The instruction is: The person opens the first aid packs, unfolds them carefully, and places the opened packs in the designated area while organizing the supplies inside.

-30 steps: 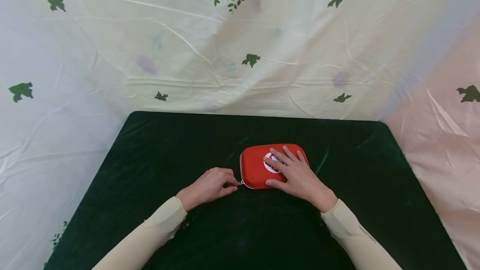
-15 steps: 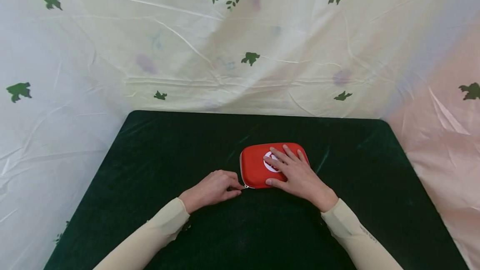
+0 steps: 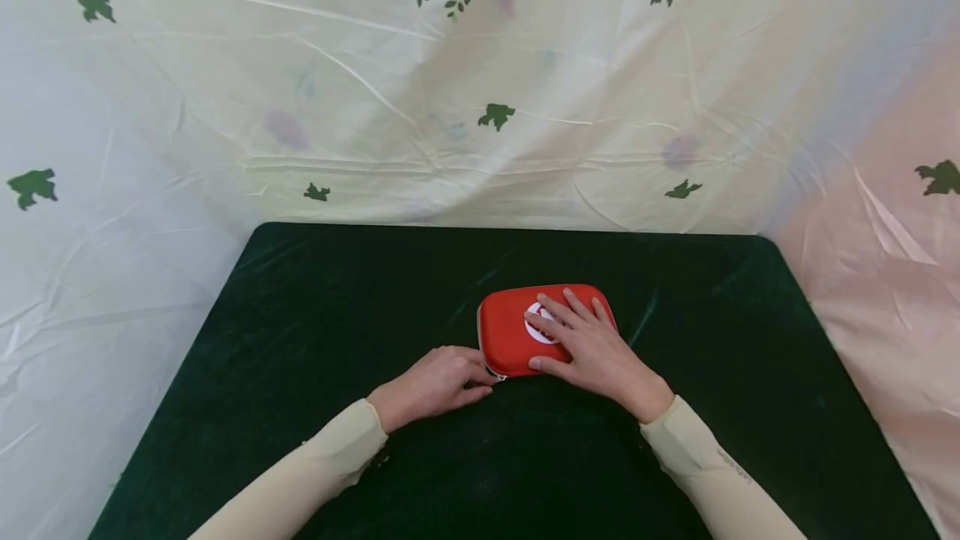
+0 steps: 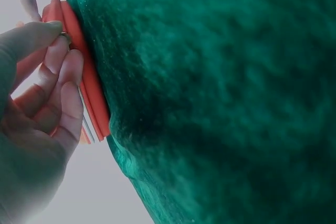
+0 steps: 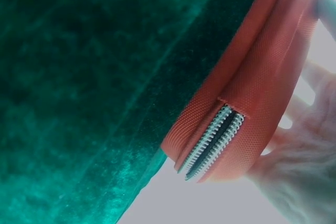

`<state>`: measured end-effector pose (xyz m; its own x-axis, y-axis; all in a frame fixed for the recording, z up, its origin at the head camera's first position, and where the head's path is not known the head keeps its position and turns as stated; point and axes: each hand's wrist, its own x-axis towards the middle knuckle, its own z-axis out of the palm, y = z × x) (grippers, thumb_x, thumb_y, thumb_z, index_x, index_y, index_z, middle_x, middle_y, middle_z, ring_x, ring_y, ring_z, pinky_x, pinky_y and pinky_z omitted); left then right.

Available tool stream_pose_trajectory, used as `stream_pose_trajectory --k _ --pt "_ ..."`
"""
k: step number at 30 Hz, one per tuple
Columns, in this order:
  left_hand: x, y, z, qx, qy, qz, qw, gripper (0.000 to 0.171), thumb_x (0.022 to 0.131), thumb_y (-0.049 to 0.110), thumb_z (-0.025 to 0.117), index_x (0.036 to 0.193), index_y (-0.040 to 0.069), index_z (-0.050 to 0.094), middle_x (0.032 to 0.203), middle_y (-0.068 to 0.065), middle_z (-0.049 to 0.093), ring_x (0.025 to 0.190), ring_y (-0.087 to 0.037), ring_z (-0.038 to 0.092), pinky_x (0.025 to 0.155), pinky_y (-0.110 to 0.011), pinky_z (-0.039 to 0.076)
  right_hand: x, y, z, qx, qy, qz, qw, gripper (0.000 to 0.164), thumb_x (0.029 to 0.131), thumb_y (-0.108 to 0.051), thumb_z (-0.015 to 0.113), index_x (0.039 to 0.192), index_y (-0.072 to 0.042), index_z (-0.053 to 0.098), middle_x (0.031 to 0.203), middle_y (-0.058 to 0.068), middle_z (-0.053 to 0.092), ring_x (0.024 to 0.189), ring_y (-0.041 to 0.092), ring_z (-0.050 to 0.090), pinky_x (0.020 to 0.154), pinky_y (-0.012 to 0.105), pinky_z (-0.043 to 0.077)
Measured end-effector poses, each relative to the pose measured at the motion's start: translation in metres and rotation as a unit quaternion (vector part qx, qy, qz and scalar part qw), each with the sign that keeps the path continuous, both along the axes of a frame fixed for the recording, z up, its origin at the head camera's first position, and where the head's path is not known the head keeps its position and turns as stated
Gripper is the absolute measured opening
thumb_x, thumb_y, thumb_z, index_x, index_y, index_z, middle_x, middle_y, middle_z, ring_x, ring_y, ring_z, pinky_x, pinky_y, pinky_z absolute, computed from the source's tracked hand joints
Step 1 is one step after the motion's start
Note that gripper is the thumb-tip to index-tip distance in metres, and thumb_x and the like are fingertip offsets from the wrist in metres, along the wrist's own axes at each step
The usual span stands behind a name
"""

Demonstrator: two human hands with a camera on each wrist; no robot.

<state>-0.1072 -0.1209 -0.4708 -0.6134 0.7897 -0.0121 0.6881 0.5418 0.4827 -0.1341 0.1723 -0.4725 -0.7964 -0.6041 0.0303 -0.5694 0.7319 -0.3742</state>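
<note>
Grn tbl point(image 3: 360, 298); L/R hands point(image 3: 433, 387) point(image 3: 596, 357) pinching/splayed.

Woven-textured fabric case point(image 3: 506, 332), shiny metal zipper point(image 5: 212, 142), velvety tablecloth point(image 3: 360, 298).

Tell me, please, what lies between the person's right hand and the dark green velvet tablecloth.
In the head view, the red, rounded rectangular zip case lies between them, with the right hand resting on its top and the tablecloth beneath.

Red case point(image 3: 504, 333), green cloth point(image 3: 360, 298), leaf-patterned backdrop point(image 3: 360, 132)
</note>
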Motion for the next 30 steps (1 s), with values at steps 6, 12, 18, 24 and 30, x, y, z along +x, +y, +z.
stream_pose_trajectory --k 6,12,18,24,30 --pt "0.002 0.001 -0.001 0.000 0.027 -0.009 0.9996 0.021 0.098 0.023 0.072 0.117 0.017 0.077 0.103 0.008 0.068 0.088 0.006 0.060 0.080 -0.017 0.051 0.001 -0.002 0.001 0.002 0.001 0.002 1.000 0.073 0.097 -0.061 0.062 0.160 -0.030 0.042 0.170 0.000 0.026 0.157 0.039 0.015 0.119 0.073 0.009" --pt "0.005 0.002 -0.004 -0.004 0.045 -0.008 0.9989 0.023 0.099 0.025 0.071 0.120 0.017 0.076 0.103 0.007 0.068 0.087 0.005 0.060 0.080 -0.016 0.051 0.001 -0.002 0.001 0.004 0.003 -0.001 1.000 0.073 0.096 -0.060 0.063 0.160 -0.029 0.042 0.170 0.001 0.027 0.157 0.041 0.016 0.119 0.073 0.009" --pt "0.002 -0.001 -0.002 -0.031 0.047 -0.026 0.9981 0.028 0.102 0.032 0.067 0.125 0.019 0.075 0.110 0.008 0.070 0.096 0.002 0.062 0.087 -0.020 0.052 0.001 -0.003 0.000 0.003 0.001 -0.001 1.000 0.074 0.097 -0.060 0.063 0.160 -0.030 0.041 0.170 0.000 0.026 0.157 0.040 0.015 0.119 0.073 0.009" --pt "-0.003 -0.007 0.004 -0.004 0.059 -0.016 0.9981 0.026 0.103 0.040 0.063 0.117 0.023 0.077 0.109 0.011 0.071 0.097 -0.002 0.062 0.091 -0.027 0.052 0.001 -0.002 0.000 0.003 -0.004 0.001 1.000 0.074 0.097 -0.061 0.062 0.161 -0.030 0.040 0.171 -0.001 0.024 0.157 0.039 0.014 0.120 0.072 0.008" --pt "-0.015 -0.002 0.010 0.060 0.074 0.087 0.9917 0.031 0.104 0.044 0.060 0.122 0.021 0.074 0.120 0.005 0.069 0.108 -0.012 0.061 0.099 -0.038 0.050 -0.003 0.004 0.002 -0.004 -0.001 0.008 1.000 0.071 0.098 -0.062 0.060 0.159 -0.030 0.043 0.169 0.001 0.029 0.157 0.038 0.015 0.120 0.071 0.009"
